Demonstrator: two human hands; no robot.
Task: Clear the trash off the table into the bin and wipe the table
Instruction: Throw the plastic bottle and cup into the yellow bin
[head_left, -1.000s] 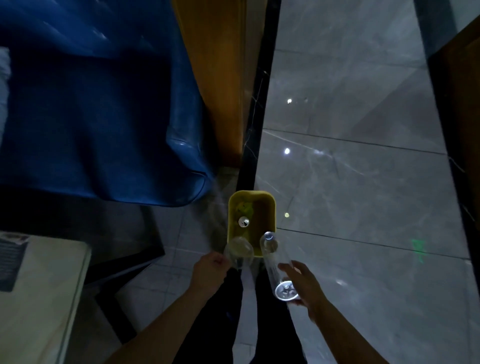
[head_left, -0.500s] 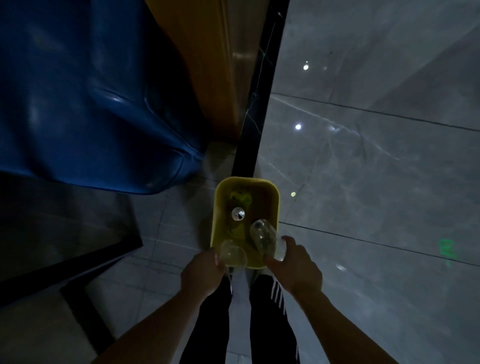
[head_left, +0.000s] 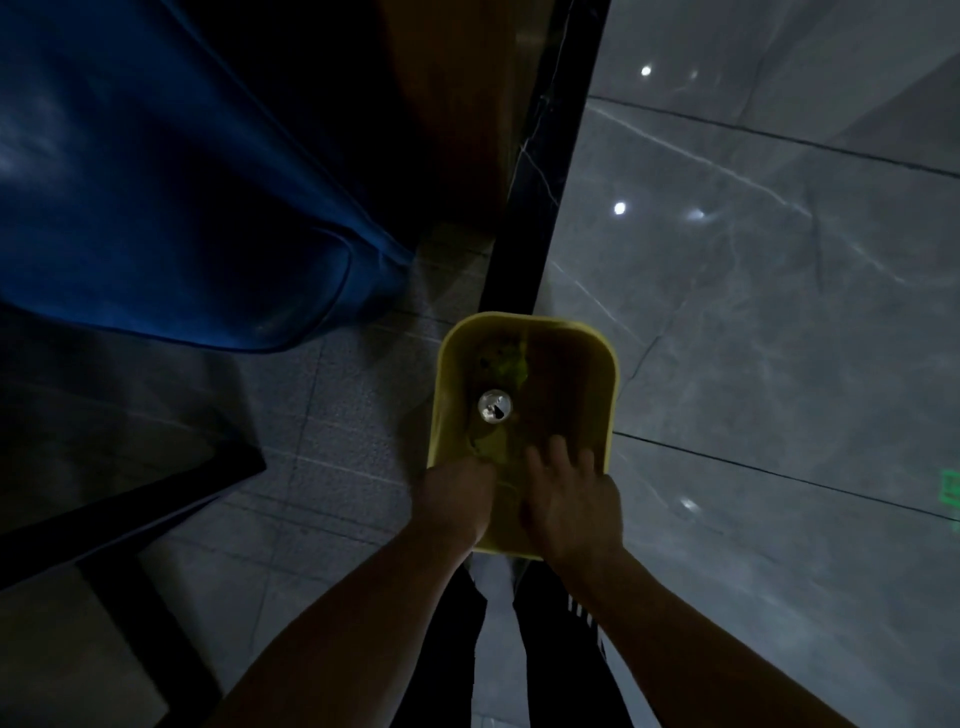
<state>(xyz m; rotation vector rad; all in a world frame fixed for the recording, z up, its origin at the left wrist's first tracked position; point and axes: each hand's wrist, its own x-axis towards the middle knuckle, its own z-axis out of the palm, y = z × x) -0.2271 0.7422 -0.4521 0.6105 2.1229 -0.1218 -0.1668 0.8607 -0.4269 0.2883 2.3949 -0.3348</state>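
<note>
Now — both hands over yellow bin | left hand fingers hidden, cannot tell | right hand fingers spread — empty

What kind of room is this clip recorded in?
Probably a dim indoor lounge or lobby: polished grey marble-look floor tiles reflecting ceiling lights, a blue leather sofa, and a small yellow plastic bin on the floor holding a metal can.

The left hand curls over the yellow plastic bin's near rim – its fingers hidden. The blurred right hand covers the bin's near corner – whether anything lies beneath is unclear.
</note>
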